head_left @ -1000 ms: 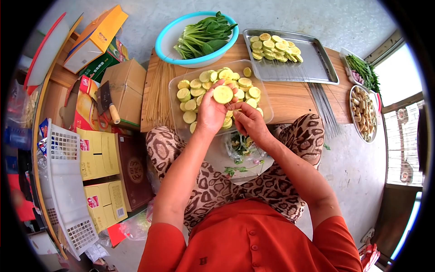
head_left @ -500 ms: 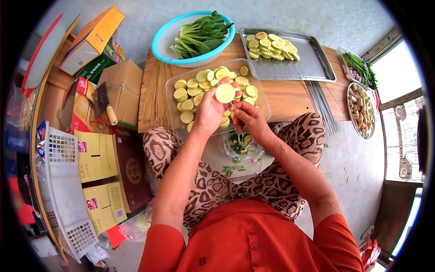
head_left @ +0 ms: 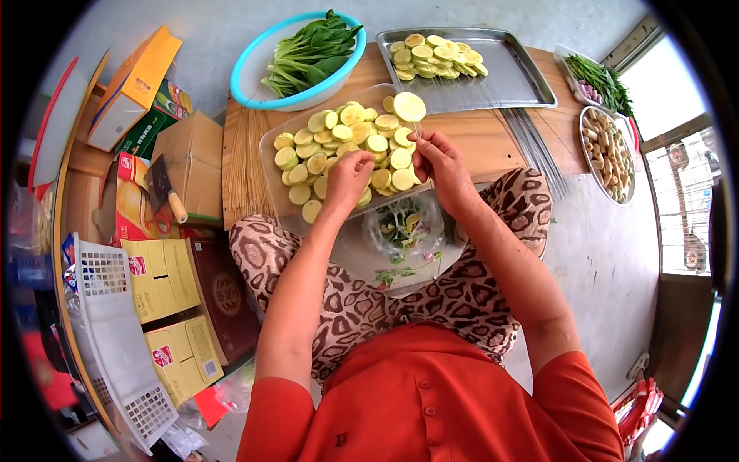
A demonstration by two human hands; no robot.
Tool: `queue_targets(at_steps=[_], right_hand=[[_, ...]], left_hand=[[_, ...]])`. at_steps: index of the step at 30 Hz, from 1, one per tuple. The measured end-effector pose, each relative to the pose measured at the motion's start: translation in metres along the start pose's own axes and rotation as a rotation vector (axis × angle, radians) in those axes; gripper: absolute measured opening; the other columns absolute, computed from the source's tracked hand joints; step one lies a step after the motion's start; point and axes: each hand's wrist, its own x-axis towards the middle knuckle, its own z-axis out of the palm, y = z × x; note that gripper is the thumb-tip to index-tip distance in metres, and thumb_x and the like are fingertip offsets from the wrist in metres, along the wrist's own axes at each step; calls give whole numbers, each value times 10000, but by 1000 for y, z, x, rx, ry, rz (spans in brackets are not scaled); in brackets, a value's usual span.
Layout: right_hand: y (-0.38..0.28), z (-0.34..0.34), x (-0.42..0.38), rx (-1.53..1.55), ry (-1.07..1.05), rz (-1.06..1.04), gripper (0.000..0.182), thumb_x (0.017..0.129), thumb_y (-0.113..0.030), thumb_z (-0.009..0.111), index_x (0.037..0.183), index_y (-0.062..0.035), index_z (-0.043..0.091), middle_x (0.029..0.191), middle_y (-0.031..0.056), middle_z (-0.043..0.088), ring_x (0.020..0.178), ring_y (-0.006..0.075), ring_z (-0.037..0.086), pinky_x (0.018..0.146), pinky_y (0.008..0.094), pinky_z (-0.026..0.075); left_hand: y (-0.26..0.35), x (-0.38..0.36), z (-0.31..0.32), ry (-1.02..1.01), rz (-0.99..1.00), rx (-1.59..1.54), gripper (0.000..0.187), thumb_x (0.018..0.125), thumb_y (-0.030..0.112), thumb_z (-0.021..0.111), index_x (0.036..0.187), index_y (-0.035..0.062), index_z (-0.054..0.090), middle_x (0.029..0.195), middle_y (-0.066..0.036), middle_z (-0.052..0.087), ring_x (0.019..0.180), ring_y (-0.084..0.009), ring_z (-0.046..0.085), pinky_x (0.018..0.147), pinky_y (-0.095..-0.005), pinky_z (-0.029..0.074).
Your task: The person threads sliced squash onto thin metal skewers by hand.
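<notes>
A clear plastic tub (head_left: 271, 171) holds many round zucchini slices (head_left: 311, 209). My right hand (head_left: 440, 163) is closed in a pinch on a thin skewer (head_left: 419, 138), low along its length. On the skewer's upper end sits a large zucchini slice (head_left: 409, 107), above the tub's far right corner. Down at the slices in the tub is my left hand (head_left: 348, 183), fingers curled together. Whatever lies between its fingertips is hidden.
Behind the tub stand a blue-rimmed basin (head_left: 240, 71) of leafy greens and a metal tray (head_left: 517, 83) with skewered slices. Metal skewers (head_left: 531, 150) and wooden sticks (head_left: 245, 165) lie on the table. A cleaver (head_left: 163, 185) rests by boxes. Below is a plastic bag (head_left: 404, 227) of scraps.
My left hand has let go of the skewered slice and moved down-left to the loose slices. My right hand has shifted up and right with the skewer. The view has shifted slightly.
</notes>
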Motion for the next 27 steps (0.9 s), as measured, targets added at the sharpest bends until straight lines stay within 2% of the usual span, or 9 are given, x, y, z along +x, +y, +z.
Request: queue_targets(at_steps=[3,5,7,12,16,19,20,25,27], right_hand=[[-6,-4,-2,1,3,-23,148,940,-151,487,989,-44,577,652,9,519,516,94,460,487,220,366],[-9,-6,-3,-1,21,-22,153,942,-149,482,990,-36,573,647,9,516,513,93,461,486,223,371],[-11,-9,-3,7,18,-34,154,943,-147,480,990,-33,572,645,11,517,510,93,460,485,222,371],[-15,-12,-3,16,0,-84,152,942,-139,479,986,-23,568,639,16,521,495,90,458,474,220,372],[-18,-17,-2,31,-2,-80,143,937,-131,487,975,-19,569,631,20,525,478,91,456,458,217,371],[-19,-20,-2,47,13,-88,138,934,-129,492,964,-19,570,623,26,532,468,91,457,445,217,370],[-20,-21,-2,48,13,-83,137,934,-128,491,965,-20,569,623,28,533,467,91,458,444,218,370],[-20,-25,-4,55,2,-78,127,933,-125,493,969,-28,568,620,25,533,466,86,451,437,214,357],[-20,-24,-4,55,-3,-78,124,933,-124,495,964,-30,569,619,22,531,465,84,449,436,213,354]], left_hand=[[9,-7,6,-83,67,52,226,791,71,629,1013,28,612,968,-99,608,831,-227,625,717,-333,493],[12,-9,10,-108,279,181,260,798,59,626,1057,42,602,1026,-120,596,845,-246,602,753,-328,482],[12,-7,11,-161,223,186,279,800,58,623,1077,51,590,1061,-126,582,920,-282,585,809,-351,464],[8,20,7,-36,311,405,342,795,53,608,1134,60,563,1132,-119,566,1038,-318,544,862,-371,446],[16,42,17,-138,346,691,433,775,40,600,1199,81,528,1160,-98,565,1111,-287,502,916,-396,417],[4,50,27,-232,415,839,438,769,45,609,1198,87,534,1151,-94,568,1109,-274,496,912,-408,405],[7,51,29,-308,321,885,422,755,26,584,1170,94,546,1133,-86,551,1133,-253,466,937,-394,373],[16,43,18,-322,288,931,411,736,91,670,1129,104,553,1069,-106,492,1082,-274,476,893,-408,389],[23,37,10,-344,246,833,266,735,80,660,991,88,587,1058,-88,532,1094,-260,476,913,-408,378]])
